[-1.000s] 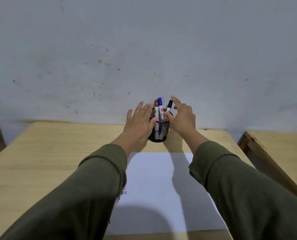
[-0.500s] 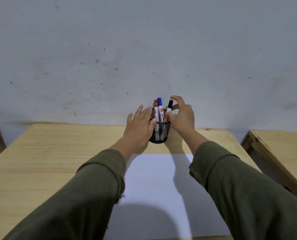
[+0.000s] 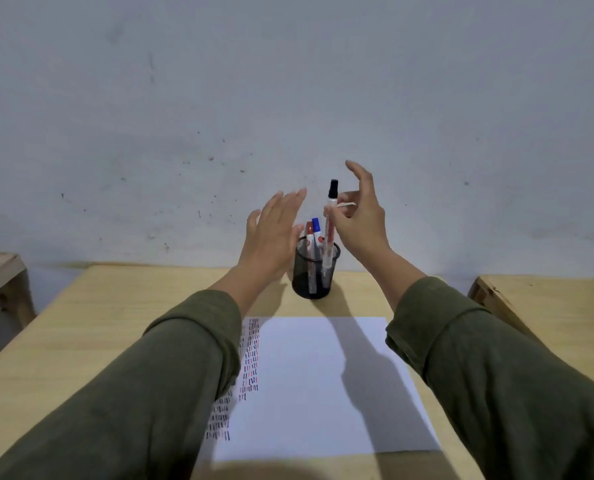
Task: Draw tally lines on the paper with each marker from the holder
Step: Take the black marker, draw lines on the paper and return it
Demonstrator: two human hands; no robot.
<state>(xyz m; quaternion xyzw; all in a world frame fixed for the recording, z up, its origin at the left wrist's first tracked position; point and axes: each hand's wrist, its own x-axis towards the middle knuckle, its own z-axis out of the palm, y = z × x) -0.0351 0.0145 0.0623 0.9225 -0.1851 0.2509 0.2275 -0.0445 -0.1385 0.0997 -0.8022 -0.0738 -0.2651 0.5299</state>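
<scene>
A black mesh holder (image 3: 302, 278) stands at the far middle of the wooden table. A red-capped marker (image 3: 309, 232) and a blue-capped marker (image 3: 316, 226) stand in it. My right hand (image 3: 359, 220) pinches a black-capped marker (image 3: 330, 223) between thumb and fingers, lifted partway up with its lower end still inside the holder. My left hand (image 3: 273, 233) hovers beside the holder's left rim, fingers spread, holding nothing. A white paper (image 3: 323, 386) lies in front of me, with columns of red, blue and black tally lines (image 3: 250, 358) along its left side, partly hidden by my left sleeve.
The wooden table (image 3: 80, 334) butts against a stained grey wall. Another wooden table (image 3: 548, 299) stands to the right across a narrow gap. A wooden piece (image 3: 1, 275) shows at the left edge.
My right hand has taken hold of the black-capped marker and drawn it upward out of the holder. My left hand has lifted off the holder's side. The view tilted down, showing more paper.
</scene>
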